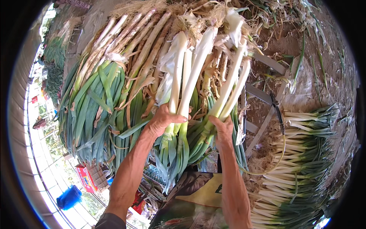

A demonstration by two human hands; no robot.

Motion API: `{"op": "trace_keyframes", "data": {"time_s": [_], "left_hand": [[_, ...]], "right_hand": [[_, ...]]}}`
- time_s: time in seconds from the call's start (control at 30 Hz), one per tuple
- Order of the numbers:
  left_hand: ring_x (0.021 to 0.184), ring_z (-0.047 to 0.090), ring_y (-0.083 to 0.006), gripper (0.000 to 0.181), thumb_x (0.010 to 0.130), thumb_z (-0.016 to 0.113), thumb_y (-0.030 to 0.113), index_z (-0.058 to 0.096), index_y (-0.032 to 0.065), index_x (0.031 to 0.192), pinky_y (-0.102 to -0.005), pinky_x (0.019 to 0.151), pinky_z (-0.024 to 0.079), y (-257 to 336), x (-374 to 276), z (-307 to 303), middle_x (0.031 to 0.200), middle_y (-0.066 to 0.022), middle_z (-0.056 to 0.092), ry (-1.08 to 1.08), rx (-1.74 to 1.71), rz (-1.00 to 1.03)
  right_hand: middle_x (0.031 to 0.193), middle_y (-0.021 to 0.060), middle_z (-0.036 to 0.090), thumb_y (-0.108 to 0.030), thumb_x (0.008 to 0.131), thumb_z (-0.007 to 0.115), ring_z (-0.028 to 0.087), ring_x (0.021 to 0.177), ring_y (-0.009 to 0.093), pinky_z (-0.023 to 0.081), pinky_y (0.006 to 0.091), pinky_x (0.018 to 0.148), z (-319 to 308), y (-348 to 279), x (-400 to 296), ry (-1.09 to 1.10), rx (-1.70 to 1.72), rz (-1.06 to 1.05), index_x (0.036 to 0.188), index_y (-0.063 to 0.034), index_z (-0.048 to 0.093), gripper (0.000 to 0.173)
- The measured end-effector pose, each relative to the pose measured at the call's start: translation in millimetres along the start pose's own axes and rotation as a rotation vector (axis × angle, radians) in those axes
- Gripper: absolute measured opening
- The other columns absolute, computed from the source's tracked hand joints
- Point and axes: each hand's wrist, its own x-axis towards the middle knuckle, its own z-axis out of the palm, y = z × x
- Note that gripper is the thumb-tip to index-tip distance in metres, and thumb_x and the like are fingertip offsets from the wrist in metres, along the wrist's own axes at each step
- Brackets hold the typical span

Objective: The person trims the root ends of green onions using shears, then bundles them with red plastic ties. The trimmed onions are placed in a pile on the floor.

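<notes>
My left hand (165, 120) is closed around a few leeks (190, 83), its thumb lying across their pale stalks. Their roots point away from me and their green leaves hang towards my lap. In my right hand (223, 130) are more leeks (233, 81), gripped where white turns to green. Loose whitish skin hangs beside the stalks. Beneath and to the left lies a big heap of unpeeled leeks (97, 94), with brown soiled stalks and dry leaf sheaths.
Cleaned leeks (294, 171) lie in a long row on the ground at right. A yellow hose with a black nozzle (276, 111) hangs near a metal frame (266, 126). Leaf scraps (277, 17) litter the far ground. A red box (85, 179) and blue plastic (69, 197) are at lower left.
</notes>
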Motion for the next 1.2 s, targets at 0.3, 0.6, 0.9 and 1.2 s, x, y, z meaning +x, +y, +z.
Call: {"op": "trace_keyframes", "data": {"time_s": [0.3, 0.6, 0.9, 1.2], "left_hand": [[0.094, 0.073, -0.0204, 0.059, 0.07, 0.084, 0.019, 0.066, -0.0021, 0.122, -0.0353, 0.089, 0.058, 6, -7, 1, 0.105, -0.0104, 0.073, -0.057, -0.067, 0.007], [0.094, 0.071, -0.0198, 0.064, 0.069, 0.086, 0.017, 0.064, 0.0002, 0.126, -0.0364, 0.088, 0.057, -5, -3, -8, 0.108, -0.012, 0.073, -0.091, -0.022, -0.064], [0.108, 0.063, -0.0218, 0.098, 0.065, 0.095, 0.044, 0.05, -0.0014, 0.139, -0.0347, 0.094, 0.053, 5, -17, 10, 0.119, -0.0124, 0.066, -0.084, 0.234, 0.155], [0.111, 0.064, -0.0212, 0.088, 0.068, 0.095, 0.023, 0.049, -0.001, 0.139, -0.034, 0.098, 0.055, 34, -79, -1, 0.123, -0.0117, 0.063, -0.033, 0.061, 0.081]], "right_hand": [[0.099, 0.0091, 0.07, -0.007, 0.073, 0.082, 0.068, 0.082, 0.02, 0.058, 0.0373, 0.074, -13, -2, -1, -0.136, 0.173, 0.061, 0.117, 0.0017, 0.062, 0.049], [0.097, 0.0112, 0.072, -0.008, 0.072, 0.083, 0.069, 0.083, 0.024, 0.058, 0.0408, 0.081, -1, -15, -16, -0.15, 0.148, 0.138, 0.111, 0.0036, 0.066, 0.044], [0.126, 0.024, 0.064, -0.044, 0.069, 0.091, 0.061, 0.119, 0.037, 0.043, 0.0588, 0.11, 41, -20, -40, -0.37, -0.12, 0.101, 0.141, 0.0026, 0.045, 0.098], [0.129, 0.0231, 0.055, -0.035, 0.086, 0.078, 0.062, 0.113, 0.027, 0.054, 0.0389, 0.096, 100, -18, -100, -0.555, -0.3, -0.169, 0.152, 0.003, 0.02, 0.096]]}}
